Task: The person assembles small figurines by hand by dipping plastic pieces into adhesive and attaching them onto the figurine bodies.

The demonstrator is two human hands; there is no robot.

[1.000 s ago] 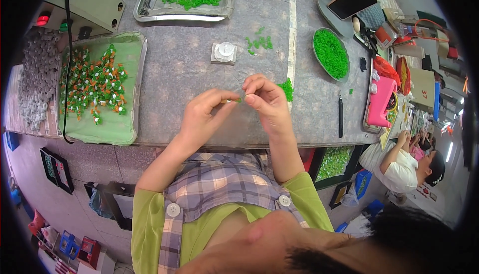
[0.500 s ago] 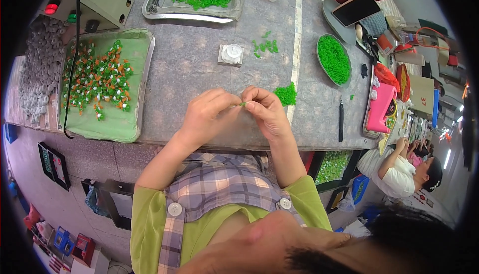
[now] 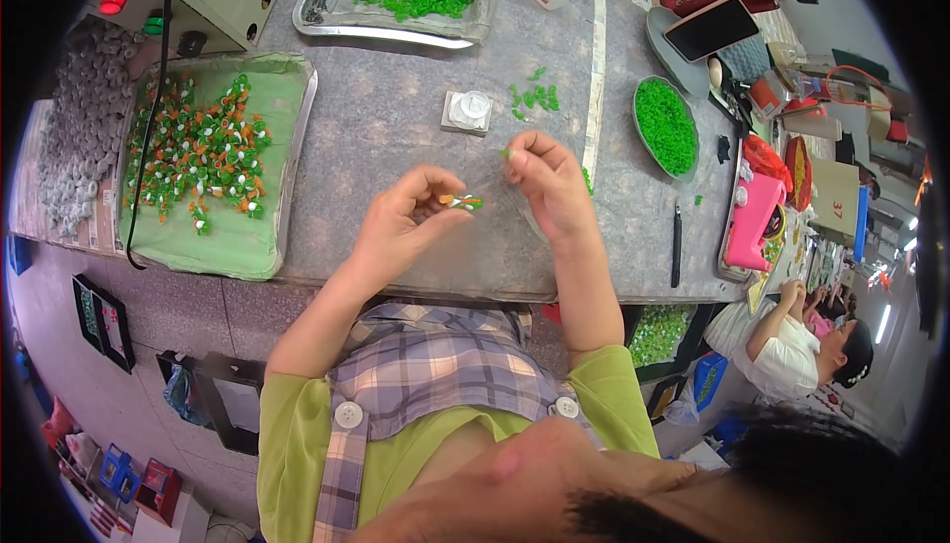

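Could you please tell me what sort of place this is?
Probably a workshop for small parts: there is a tray of green, white and orange pieces, a bowl of green bits, and another person at the right.

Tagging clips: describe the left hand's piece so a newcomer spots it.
Over the gray table, find the left hand. The small piece is pinched there. Unlike the green bit in the right hand, it mixes orange, white and green.

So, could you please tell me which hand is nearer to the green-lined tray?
The left hand is nearer, to the right of the green-lined tray; the right hand is farther right.
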